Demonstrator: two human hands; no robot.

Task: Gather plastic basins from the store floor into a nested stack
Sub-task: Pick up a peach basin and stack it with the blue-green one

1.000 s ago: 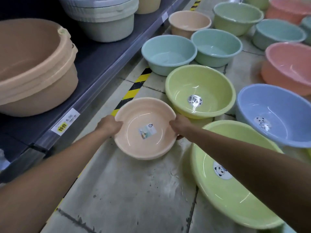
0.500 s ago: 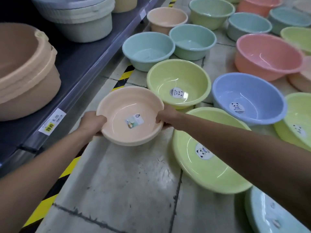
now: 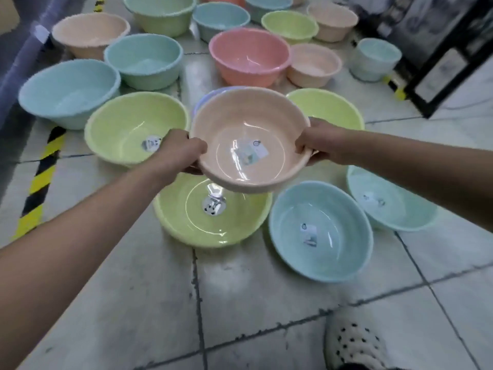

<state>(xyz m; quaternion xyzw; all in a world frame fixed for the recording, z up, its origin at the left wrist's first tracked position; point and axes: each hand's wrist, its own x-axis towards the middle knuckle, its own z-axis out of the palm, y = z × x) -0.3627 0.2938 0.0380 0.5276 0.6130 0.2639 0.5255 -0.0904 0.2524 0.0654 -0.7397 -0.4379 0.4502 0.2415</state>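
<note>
A peach basin (image 3: 248,134) with a label inside hangs in the air above the floor. My left hand (image 3: 181,152) grips its left rim and my right hand (image 3: 316,141) grips its right rim. It hovers over a blue basin (image 3: 202,98), of which only a sliver of rim shows behind it, and above the far edge of a large green basin (image 3: 213,222) with a panda sticker. Another green basin (image 3: 133,126) lies just left of my left hand.
Several basins in teal, green, pink and peach cover the tiled floor ahead, among them a teal one (image 3: 320,231) at the lower right. A shelf edge (image 3: 16,57) and yellow-black floor tape (image 3: 40,180) run along the left. A black rack (image 3: 437,57) stands at the right. My shoe (image 3: 354,343) shows below.
Both hands have lifted the peach basin off the floor and carried it right, over the blue and green basins. The view has swung right, away from the shelf.
</note>
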